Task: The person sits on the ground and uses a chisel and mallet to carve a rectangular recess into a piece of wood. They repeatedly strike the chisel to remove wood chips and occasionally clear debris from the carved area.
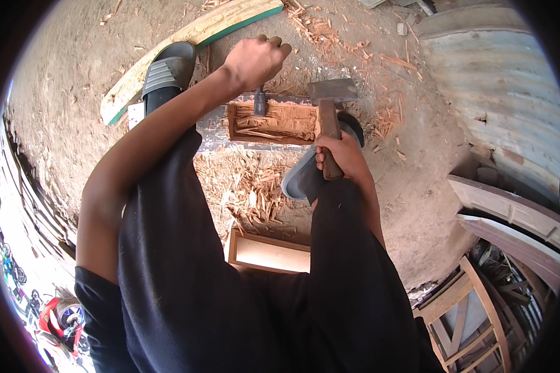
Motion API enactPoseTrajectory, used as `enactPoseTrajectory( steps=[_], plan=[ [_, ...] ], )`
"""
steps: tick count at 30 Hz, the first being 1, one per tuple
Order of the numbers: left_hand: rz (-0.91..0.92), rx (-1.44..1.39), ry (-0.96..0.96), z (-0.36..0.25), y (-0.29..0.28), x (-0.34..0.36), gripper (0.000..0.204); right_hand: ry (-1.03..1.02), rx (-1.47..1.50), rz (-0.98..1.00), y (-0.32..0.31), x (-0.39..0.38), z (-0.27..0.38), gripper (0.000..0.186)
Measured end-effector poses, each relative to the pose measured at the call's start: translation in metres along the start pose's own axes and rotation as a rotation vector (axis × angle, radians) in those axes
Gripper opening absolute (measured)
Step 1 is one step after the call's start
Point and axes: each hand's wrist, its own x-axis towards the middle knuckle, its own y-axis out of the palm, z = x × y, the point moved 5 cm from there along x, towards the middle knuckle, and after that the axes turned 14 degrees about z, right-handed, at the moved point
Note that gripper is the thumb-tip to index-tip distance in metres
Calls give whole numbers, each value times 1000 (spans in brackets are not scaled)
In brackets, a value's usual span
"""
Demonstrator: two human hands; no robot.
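Observation:
My left hand [255, 61] is closed in a fist around the top of a chisel [259, 103]. The chisel's dark metal shank drops from below the fist into a rectangular hollow cut in a wooden block [305, 142]. Its cutting end rests by the rough, splintered wood inside the hollow; my fist hides the handle. At the block's right end, my right hand [345, 155] grips the wooden handle of a hammer [328, 118], whose broad metal head points away from me. Loose splinters lie along the hollow's near side.
My sandalled feet flank the block. A heap of wood chips [255, 186] lies before it, near a shallow wooden frame [270, 252]. A green-edged plank [230, 22] lies at far left. Corrugated sheet metal [498, 81] and wooden frames [460, 311] stand on the right.

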Motion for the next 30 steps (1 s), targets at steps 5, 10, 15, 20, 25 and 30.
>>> enactPoseTrajectory(
  steps=[5,10,15,20,25,30],
  plan=[
    [-241,-427,-158,13,-7,-5,22,2,-15,12,0,0,-4,14],
    [-178,-941,-244,24,7,-13,49,8,67,-24,4,-4,4,11],
    [-106,-1257,-326,33,45,-38,93,-63,2,-23,9,2,33,13],
    [207,-1136,-379,23,62,-41,57,-201,-219,-65,24,-21,129,18],
    [542,-939,-533,25,58,-35,50,-693,-508,-27,48,-48,245,26],
    [369,-1083,-427,26,72,-33,47,-582,-614,-40,82,-25,227,33]
  ],
)
